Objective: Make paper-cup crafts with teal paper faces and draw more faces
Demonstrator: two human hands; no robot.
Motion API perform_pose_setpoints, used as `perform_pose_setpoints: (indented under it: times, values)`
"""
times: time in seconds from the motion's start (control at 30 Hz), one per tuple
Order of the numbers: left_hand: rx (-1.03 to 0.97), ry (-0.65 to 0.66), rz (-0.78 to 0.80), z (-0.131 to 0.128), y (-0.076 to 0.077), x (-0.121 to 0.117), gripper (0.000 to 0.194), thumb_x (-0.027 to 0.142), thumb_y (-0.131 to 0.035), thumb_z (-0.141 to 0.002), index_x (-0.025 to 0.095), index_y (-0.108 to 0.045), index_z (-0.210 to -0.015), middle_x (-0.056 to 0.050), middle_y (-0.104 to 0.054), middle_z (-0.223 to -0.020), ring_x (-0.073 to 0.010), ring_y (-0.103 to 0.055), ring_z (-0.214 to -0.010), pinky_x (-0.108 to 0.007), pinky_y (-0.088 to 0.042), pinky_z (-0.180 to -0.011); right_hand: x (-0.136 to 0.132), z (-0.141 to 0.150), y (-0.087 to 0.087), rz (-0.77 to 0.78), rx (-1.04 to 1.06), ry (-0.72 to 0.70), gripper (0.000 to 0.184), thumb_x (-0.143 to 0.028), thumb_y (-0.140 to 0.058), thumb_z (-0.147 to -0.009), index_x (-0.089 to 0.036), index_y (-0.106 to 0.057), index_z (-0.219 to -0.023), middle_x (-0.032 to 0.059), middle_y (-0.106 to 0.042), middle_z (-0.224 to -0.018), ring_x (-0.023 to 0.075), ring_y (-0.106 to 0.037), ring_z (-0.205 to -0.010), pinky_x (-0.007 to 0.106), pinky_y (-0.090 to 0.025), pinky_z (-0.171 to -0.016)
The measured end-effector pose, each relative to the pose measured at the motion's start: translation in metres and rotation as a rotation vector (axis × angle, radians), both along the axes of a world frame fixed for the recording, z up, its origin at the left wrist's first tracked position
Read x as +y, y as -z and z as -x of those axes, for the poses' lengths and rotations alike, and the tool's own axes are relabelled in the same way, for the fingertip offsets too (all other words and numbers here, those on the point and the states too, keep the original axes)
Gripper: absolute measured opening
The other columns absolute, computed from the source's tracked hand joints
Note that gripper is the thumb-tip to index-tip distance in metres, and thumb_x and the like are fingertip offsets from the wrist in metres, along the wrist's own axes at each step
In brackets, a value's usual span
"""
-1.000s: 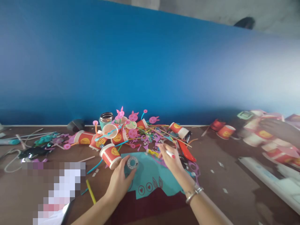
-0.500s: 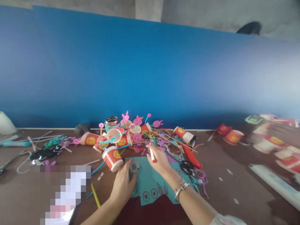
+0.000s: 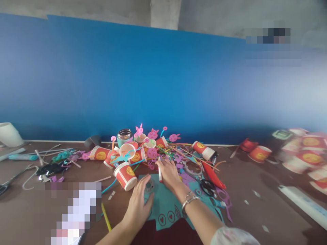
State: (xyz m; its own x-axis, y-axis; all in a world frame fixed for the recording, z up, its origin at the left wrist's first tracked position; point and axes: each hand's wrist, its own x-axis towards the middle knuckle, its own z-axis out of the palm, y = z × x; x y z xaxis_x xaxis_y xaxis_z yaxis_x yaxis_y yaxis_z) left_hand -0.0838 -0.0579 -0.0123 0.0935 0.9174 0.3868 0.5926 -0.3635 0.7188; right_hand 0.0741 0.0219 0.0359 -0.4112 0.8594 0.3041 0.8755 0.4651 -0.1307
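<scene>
My right hand (image 3: 169,174) grips a white marker (image 3: 159,170) with a red end, above the far part of a teal paper sheet (image 3: 163,200). Ovals with hearts and pointed leaf-like shapes are drawn along the sheet's near edge. My left hand (image 3: 139,200) rests at the sheet's left side, fingers stretched out and thumb apart. A grey, ring-shaped roll (image 3: 150,185) lies by its fingers, partly hidden. Just beyond that hand, a red and white paper cup (image 3: 125,176) lies tipped. Black-handled scissors (image 3: 208,188) and purple paper scraps (image 3: 223,197) lie right of the sheet.
Behind the sheet are piled paper cups, straws and pink animal-face cutouts (image 3: 152,133), beside an uncovered teal jar (image 3: 124,136). A red pouch-like object (image 3: 213,175) lies to the right. Blurred stacked cups (image 3: 309,156) and a white bar (image 3: 304,204) are farther right. A blue partition (image 3: 163,78) stands behind.
My right hand has moved left with the marker, toward my left hand. My left fingers have loosened from around the ring-shaped roll. The whole view has shifted slightly.
</scene>
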Motion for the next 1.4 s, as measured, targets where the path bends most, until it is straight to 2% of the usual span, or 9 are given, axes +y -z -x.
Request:
perform_pose_setpoints:
  times: [0.1,0.2,0.4,0.53,0.63,0.77,0.9,1.17,1.4]
  values:
    - [-0.016,0.031,-0.020,-0.001,-0.009,-0.003,0.040,0.027,-0.047,-0.085,0.022,-0.047,-0.125,-0.012,-0.055,-0.126,-0.0259,-0.048,-0.120,-0.047,-0.038,-0.101,-0.017,-0.010,-0.011,0.012,0.096,-0.032,0.035,-0.006,-0.048,-0.077,-0.021,-0.057,-0.106,0.0088,-0.066,-0.096,0.0254,-0.056,-0.093,0.036,-0.034,-0.080]
    - [-0.037,0.016,-0.030,-0.002,-0.017,-0.006,0.037,0.030,-0.047,-0.087,0.022,-0.049,-0.123,-0.012,-0.059,-0.118,-0.0260,-0.052,-0.113,-0.046,-0.039,-0.098,-0.042,-0.016,-0.024,0.069,0.300,-0.247,0.048,-0.009,-0.052,-0.072,-0.021,-0.049,-0.119,0.0078,-0.063,-0.101,0.0249,-0.055,-0.094,0.033,-0.037,-0.078]
    - [-0.129,-0.015,0.018,-0.005,-0.027,-0.009,0.023,0.035,-0.050,-0.085,0.021,-0.062,-0.098,-0.008,-0.066,-0.092,-0.0245,-0.060,-0.089,-0.040,-0.046,-0.082,-0.072,-0.013,-0.031,0.199,0.534,-0.413,0.033,-0.013,-0.045,-0.083,-0.025,-0.055,-0.113,0.0060,-0.062,-0.095,0.0220,-0.056,-0.089,0.032,-0.041,-0.078]
    - [-0.294,-0.014,0.064,-0.006,-0.030,-0.007,0.020,0.035,-0.052,-0.084,0.021,-0.065,-0.089,-0.005,-0.068,-0.084,-0.0218,-0.062,-0.080,-0.034,-0.049,-0.074,-0.073,-0.014,-0.021,0.315,0.887,-0.264,0.025,-0.028,-0.052,-0.085,-0.025,-0.058,-0.109,0.0045,-0.061,-0.094,0.0201,-0.055,-0.086,0.031,-0.042,-0.078]
    - [-0.380,-0.048,0.050,-0.005,-0.031,-0.006,0.018,0.034,-0.056,-0.082,0.020,-0.065,-0.088,-0.006,-0.069,-0.083,-0.0213,-0.062,-0.078,-0.033,-0.049,-0.074,-0.070,-0.018,-0.013,0.494,1.297,-0.078,0.031,-0.039,-0.040,-0.090,-0.021,-0.063,-0.100,0.0012,-0.055,-0.070,0.0166,-0.051,-0.068,0.029,-0.041,-0.067]
    - [-0.356,-0.031,-0.003,-0.003,-0.032,-0.007,0.016,0.032,-0.057,-0.081,0.019,-0.064,-0.087,-0.006,-0.067,-0.081,-0.0203,-0.061,-0.078,-0.034,-0.049,-0.075,-0.069,-0.020,-0.010,0.698,1.614,-0.088,0.017,-0.033,-0.049,-0.082,-0.019,-0.060,-0.081,-0.0044,-0.043,-0.052,0.0121,-0.039,-0.050,0.024,-0.031,-0.052]
    - [-0.311,-0.016,-0.047,-0.004,-0.032,-0.008,0.014,0.029,-0.056,-0.082,0.019,-0.062,-0.088,-0.004,-0.065,-0.080,-0.0192,-0.061,-0.077,-0.032,-0.049,-0.073,-0.074,-0.017,-0.012,0.668,1.559,-0.124,0.010,-0.024,-0.057,-0.073,-0.019,-0.052,-0.066,-0.0037,-0.047,-0.055,0.0110,-0.040,-0.053,0.023,-0.030,-0.052]
    - [-0.225,0.019,-0.140,-0.008,-0.027,-0.010,0.008,0.014,-0.056,-0.075,0.019,-0.058,-0.081,-0.006,-0.067,-0.090,-0.0194,-0.063,-0.087,-0.031,-0.050,-0.077,-0.087,-0.010,-0.025,0.576,1.161,-0.162,0.008,-0.022,-0.050,-0.075,-0.019,-0.051,-0.068,-0.0049,-0.046,-0.056,0.0093,-0.038,-0.050,0.022,-0.029,-0.048]
    - [-0.138,0.066,-0.088,-0.008,-0.025,-0.013,0.001,0.016,-0.057,-0.078,0.017,-0.058,-0.078,-0.001,-0.062,-0.071,-0.0142,-0.061,-0.066,-0.023,-0.048,-0.062,-0.092,-0.008,-0.036,0.582,0.925,-0.137,0.011,-0.018,-0.049,-0.077,-0.020,-0.046,-0.067,-0.0076,-0.039,-0.051,0.0080,-0.034,-0.046,0.021,-0.025,-0.044]
